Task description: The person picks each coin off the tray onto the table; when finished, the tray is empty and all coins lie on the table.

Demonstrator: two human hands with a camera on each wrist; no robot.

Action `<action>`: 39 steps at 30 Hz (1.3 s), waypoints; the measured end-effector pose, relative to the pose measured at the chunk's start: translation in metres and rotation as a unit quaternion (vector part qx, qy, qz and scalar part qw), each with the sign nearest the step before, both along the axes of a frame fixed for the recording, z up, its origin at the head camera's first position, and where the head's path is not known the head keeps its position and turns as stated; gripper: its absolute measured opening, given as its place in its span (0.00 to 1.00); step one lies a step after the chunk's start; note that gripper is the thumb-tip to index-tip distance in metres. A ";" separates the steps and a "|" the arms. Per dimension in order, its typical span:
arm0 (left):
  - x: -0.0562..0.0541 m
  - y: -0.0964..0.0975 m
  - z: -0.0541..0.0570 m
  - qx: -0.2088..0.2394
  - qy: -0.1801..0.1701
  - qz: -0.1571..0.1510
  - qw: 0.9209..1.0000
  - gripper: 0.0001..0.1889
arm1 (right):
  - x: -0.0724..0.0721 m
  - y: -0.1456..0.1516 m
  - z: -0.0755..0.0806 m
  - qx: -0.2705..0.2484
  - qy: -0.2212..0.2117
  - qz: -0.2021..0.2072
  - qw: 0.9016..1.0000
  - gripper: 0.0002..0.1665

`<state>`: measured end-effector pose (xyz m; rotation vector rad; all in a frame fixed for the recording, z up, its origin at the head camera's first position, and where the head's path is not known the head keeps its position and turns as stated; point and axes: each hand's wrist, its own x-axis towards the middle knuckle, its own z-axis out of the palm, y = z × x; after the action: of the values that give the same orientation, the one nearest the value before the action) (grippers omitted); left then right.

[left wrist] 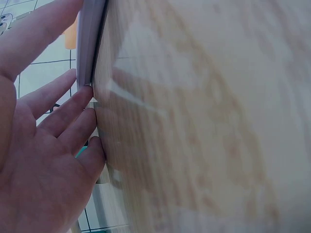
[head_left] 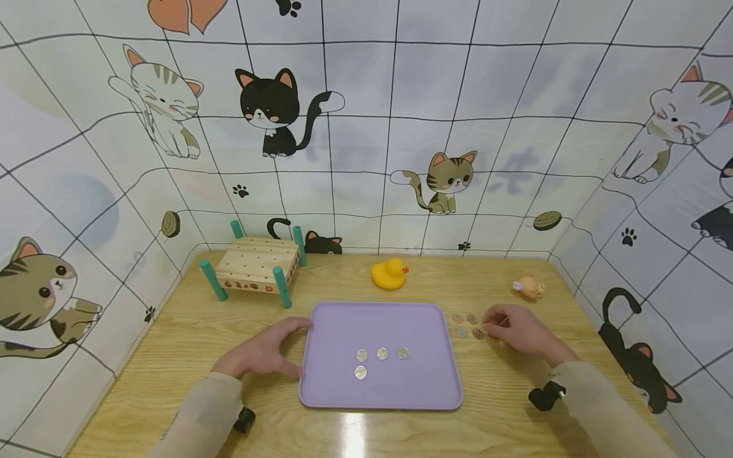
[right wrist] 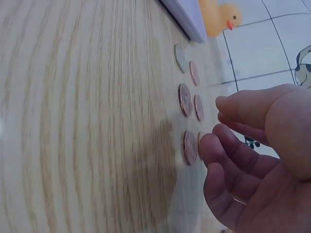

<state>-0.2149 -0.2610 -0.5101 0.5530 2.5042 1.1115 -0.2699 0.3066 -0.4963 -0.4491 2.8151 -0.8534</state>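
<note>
Curving beside loose coins [head_left: 478,333], right grip [head_left: 518,327]: whether it pinches one, cannot tell
Left grip [head_left: 256,353]: fingers apart, touching left edge of the purple tray [head_left: 424,378]
Loose coins: on the tabletop [head_left: 492,394], right of the tray
Tray coins [head_left: 382,353]: four, silvery
Duck [head_left: 388,275]: behind the tray

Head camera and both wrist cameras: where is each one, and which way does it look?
Head: on the person's head, facing forward and down at the purple tray; left hand, right hand and both sleeves show.
Left wrist: on that wrist, facing along the table and the tray's side; the left palm and fingers show.
Right wrist: on that wrist, facing coins beside the tray; the right hand shows.
Shared: the head and right wrist views both show the yellow duck.
</note>
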 end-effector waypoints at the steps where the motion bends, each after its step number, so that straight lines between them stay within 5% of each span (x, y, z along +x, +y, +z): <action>1: 0.000 0.000 0.000 0.001 0.000 -0.001 1.000 0.51 | 0.000 -0.002 0.000 -0.003 -0.001 0.004 1.000 0.05; 19: 0.003 0.002 0.003 0.004 0.009 -0.005 1.000 0.51 | -0.001 -0.063 0.011 -0.037 0.022 0.117 0.992 0.05; 39: 0.001 0.002 0.003 0.002 0.001 0.001 1.000 0.51 | 0.006 -0.140 -0.002 -0.046 0.015 0.263 0.964 0.09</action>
<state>-0.2136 -0.2587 -0.5073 0.5532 2.5048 1.1182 -0.2643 0.1665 -0.4987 -1.1616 2.4853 -0.8551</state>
